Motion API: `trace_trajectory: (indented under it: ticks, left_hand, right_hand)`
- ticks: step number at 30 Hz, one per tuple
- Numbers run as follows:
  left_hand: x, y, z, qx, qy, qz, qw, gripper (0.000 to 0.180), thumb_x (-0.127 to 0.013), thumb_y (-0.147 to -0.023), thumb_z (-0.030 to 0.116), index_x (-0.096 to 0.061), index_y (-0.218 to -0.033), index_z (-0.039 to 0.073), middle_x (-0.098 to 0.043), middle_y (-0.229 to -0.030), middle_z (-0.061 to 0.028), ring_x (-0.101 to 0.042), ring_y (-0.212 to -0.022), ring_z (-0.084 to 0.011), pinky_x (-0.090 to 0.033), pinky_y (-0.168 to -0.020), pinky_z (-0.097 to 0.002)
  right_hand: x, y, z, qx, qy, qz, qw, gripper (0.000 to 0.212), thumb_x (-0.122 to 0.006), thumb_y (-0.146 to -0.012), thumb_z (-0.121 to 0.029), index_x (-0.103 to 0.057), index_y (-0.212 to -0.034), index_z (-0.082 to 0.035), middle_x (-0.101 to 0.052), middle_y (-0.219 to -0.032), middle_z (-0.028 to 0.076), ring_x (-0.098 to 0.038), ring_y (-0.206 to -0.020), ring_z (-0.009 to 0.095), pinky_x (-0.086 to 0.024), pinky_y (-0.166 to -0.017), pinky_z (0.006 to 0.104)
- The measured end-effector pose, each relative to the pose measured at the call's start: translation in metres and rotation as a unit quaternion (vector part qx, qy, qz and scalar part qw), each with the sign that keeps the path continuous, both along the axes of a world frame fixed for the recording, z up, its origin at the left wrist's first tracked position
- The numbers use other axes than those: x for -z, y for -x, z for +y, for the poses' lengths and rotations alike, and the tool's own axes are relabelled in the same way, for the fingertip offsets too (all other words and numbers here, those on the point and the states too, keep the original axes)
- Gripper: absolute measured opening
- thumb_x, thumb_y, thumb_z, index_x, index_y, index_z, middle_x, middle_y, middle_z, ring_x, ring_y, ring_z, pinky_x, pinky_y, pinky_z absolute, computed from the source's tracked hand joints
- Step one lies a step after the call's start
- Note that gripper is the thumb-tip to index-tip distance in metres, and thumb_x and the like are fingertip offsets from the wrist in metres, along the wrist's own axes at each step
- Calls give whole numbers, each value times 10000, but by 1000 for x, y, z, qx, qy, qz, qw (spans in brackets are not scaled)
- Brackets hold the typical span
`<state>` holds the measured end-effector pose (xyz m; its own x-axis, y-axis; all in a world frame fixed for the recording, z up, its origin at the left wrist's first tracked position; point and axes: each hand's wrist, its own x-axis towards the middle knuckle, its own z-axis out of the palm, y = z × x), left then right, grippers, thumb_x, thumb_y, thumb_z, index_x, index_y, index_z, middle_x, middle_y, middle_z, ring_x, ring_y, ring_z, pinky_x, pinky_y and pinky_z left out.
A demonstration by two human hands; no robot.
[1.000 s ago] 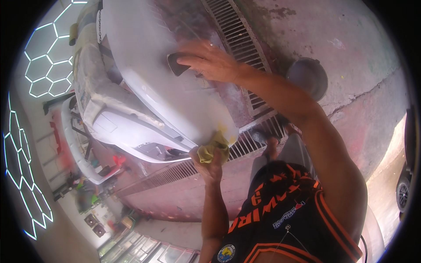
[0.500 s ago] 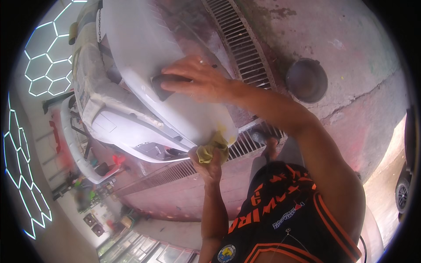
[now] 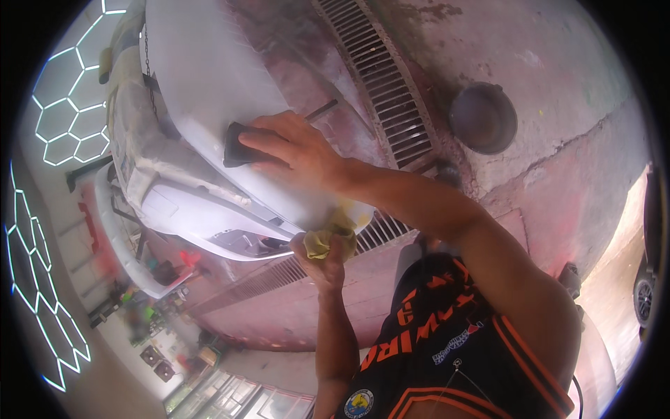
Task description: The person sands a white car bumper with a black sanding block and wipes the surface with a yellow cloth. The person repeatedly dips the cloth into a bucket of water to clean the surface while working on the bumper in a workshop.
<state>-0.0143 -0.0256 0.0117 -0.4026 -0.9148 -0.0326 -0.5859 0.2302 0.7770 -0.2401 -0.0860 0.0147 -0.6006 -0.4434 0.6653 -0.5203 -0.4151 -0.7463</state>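
A pale grey-white car panel (image 3: 209,77) slopes down in front of me, its surface dull. My right hand (image 3: 296,153) presses a dark block, like a sanding pad (image 3: 239,144), against the panel near its left edge, with fingers wrapped over the block. At the panel's near end, my left hand (image 3: 322,269) is closed around a crumpled yellow cloth (image 3: 326,241). A yellowish patch (image 3: 362,221) shows on the panel beside the cloth.
A car body with masking cover (image 3: 132,126) stands to the left. Another white bumper-like part (image 3: 118,237) lies beyond it. A metal floor grate (image 3: 380,77) runs past the panel, with a dark bucket (image 3: 484,117) to its right. A chain (image 3: 148,63) hangs at upper left.
My right hand has slid the dark block left and nearer along the panel. The left hand still grips the cloth in nearly the same place; the view has shifted slightly.
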Motion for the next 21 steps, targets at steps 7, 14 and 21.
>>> trace_trajectory:
  ticks: [7, 14, 21]
  left_hand:
    - [-48, -6, -11, 9, -45, -16, 999, 632, -760, -837, 120, -395, -1340, 4, -546, -1118, -124, -561, -1011, -208, -500, -921, -360]
    - [-94, 10, -7, 34, -49, -95, 994, 691, -793, -824, 122, -411, -1391, 24, -560, -1115, -101, -566, -963, -188, -505, -877, -340]
    - [-140, 29, -17, 58, -34, -170, 983, 922, -795, -825, 116, -273, -1582, 41, -573, -1254, -175, -581, -1114, -263, -494, -973, -413]
  right_hand:
    - [69, -52, 49, -78, -16, -56, 995, 582, -867, -806, -149, -663, -1351, -173, -610, -1335, 108, -602, -1110, 338, -519, -943, 458]
    - [4, -30, 3, -34, 49, -87, 994, 565, -863, -805, -132, -679, -1337, -169, -624, -1316, 118, -604, -1119, 340, -504, -946, 460]
    - [30, -44, 26, -44, 0, -48, 998, 543, -845, -810, -138, -691, -1326, -202, -608, -1340, 91, -576, -1159, 320, -474, -964, 481]
